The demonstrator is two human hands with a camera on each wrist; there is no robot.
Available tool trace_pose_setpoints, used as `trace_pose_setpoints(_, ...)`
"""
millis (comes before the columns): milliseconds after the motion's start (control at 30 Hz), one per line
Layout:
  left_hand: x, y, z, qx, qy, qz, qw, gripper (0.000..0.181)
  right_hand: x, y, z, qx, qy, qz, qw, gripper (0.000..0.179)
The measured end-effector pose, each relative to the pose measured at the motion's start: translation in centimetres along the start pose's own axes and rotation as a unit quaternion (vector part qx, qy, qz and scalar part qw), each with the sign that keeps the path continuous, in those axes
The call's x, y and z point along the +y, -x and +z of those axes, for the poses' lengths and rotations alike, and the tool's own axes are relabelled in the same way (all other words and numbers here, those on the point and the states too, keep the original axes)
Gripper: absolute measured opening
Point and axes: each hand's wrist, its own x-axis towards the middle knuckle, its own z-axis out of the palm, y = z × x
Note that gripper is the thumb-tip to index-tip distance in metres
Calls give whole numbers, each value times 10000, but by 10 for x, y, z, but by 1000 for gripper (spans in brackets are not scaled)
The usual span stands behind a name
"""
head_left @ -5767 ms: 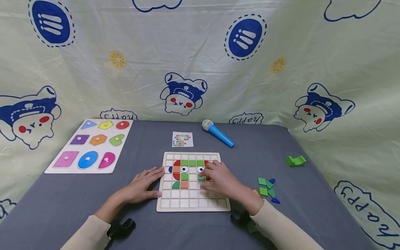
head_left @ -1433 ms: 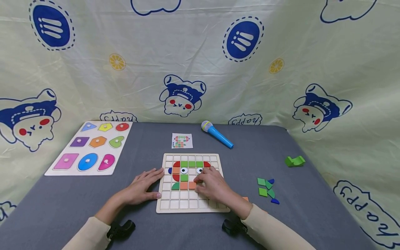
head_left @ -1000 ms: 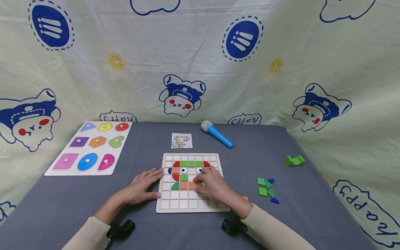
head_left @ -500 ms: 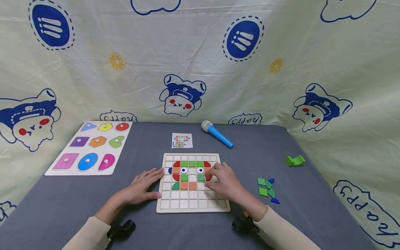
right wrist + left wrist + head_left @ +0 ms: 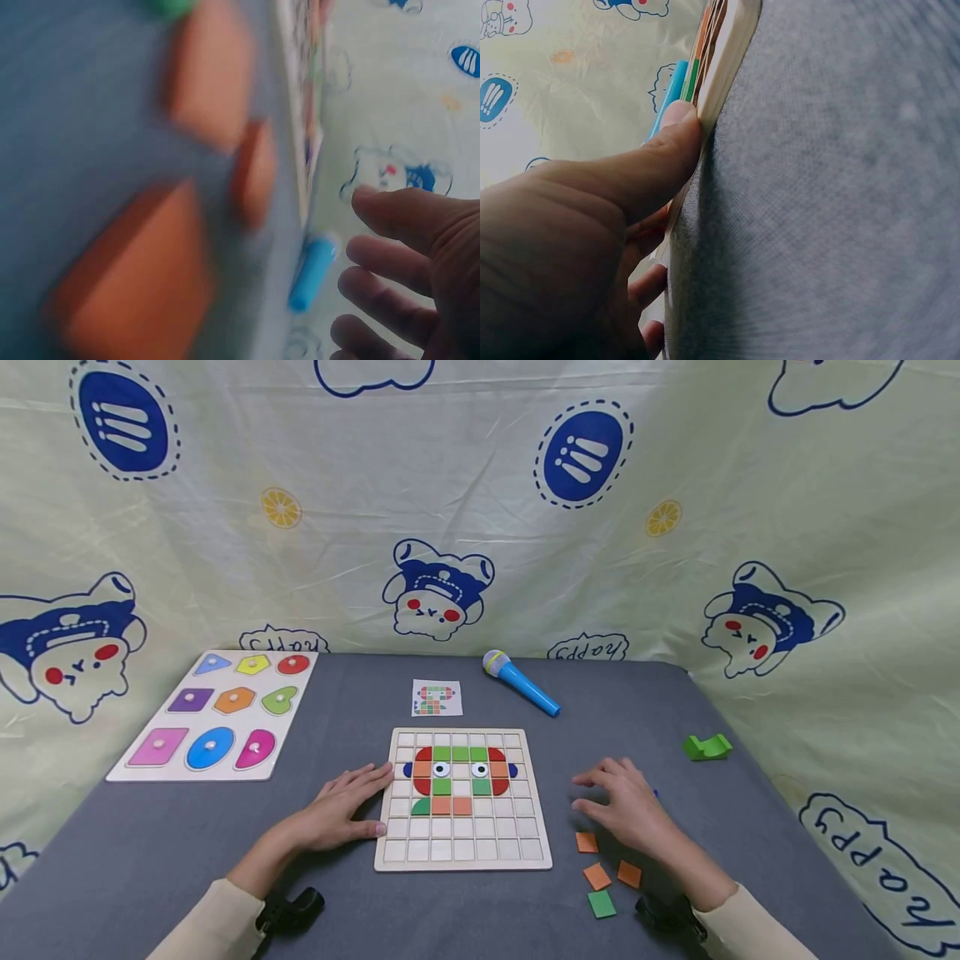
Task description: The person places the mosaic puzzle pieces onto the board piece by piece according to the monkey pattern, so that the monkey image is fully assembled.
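Note:
A wooden grid board lies in front of me, its upper part filled with red, orange, green and blue tiles and two eye tiles. My left hand rests along its left edge; in the left wrist view the thumb touches the frame. Over the table right of the board, my right hand hovers with parted fingers, holding nothing. Just below it lie orange square tiles and a green square tile. The hand and forearm hide most of the loose tiles behind them; one blue tip shows.
Behind the board are a small pattern card and a blue toy microphone. A white shape puzzle stands at the left. A green curved block sits near the table's right edge, and a patterned cloth hangs behind.
My right hand has left the board and moved right over the table. Since the oldest frame, a second orange tile has appeared in the lower row. My left hand stays put.

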Motion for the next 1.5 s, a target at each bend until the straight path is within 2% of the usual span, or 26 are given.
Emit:
trace_pose_setpoints(267,0,1,0,-15,-13,-1,10000,78,40,23,-5,-15,442,6,9990,32)
trace_pose_setpoints(500,0,1,0,-24,6,16,10000,78,57,35,-10,-71,497,57,9987,28)
trace_pose_setpoints(967,-2,-2,1,-41,-10,-19,10000,78,66,39,-12,-376,572,309,9972,25)
trace_pose_setpoints(1233,-1,-2,3,-54,9,-94,9999,78,67,38,-13,-338,568,248,9975,23)
trace_pose_setpoints(1500,-1,-1,1,-39,-2,-4,10000,78,63,37,-14,-240,466,202,9984,21)
